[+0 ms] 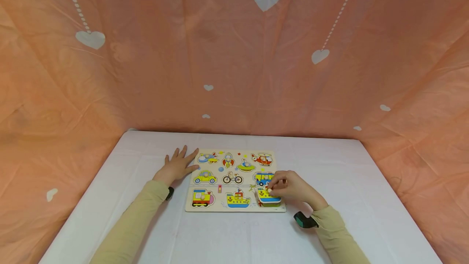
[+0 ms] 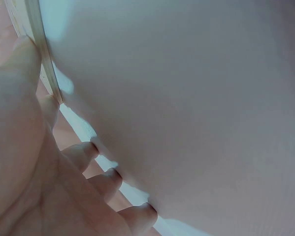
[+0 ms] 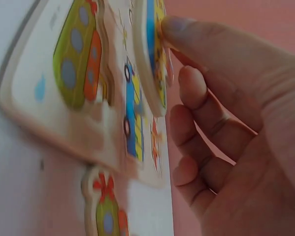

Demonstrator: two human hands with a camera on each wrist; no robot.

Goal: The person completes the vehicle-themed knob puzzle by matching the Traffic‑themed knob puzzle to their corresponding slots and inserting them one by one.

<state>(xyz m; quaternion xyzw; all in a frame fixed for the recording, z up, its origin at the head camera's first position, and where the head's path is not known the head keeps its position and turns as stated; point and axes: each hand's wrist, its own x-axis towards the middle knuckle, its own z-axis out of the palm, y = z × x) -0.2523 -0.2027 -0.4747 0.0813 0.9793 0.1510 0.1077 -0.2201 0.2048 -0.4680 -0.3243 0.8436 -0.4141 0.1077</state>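
A wooden peg puzzle board (image 1: 220, 209) with vehicle pictures lies on the table. My left hand (image 1: 176, 169) rests at its left edge, fingers spread and thumb touching the board's side; the left wrist view shows the thumb (image 2: 24, 56) against that edge. My right hand (image 1: 293, 188) pinches a yellow and blue ship puzzle piece (image 1: 269, 195), raised over the board's lower right corner. Under it is the green submarine picture (image 3: 76, 59). In the right wrist view a loose submarine piece (image 3: 107, 211) lies beside the board, hidden in the head view.
The white-covered table (image 1: 220, 239) reaches back to a pink cloth backdrop (image 1: 234, 72) with hearts. On the board are a train (image 1: 202, 199), a car (image 1: 205, 177), a bicycle (image 1: 232, 178), a bus (image 1: 263, 179) and a ship picture (image 1: 238, 199).
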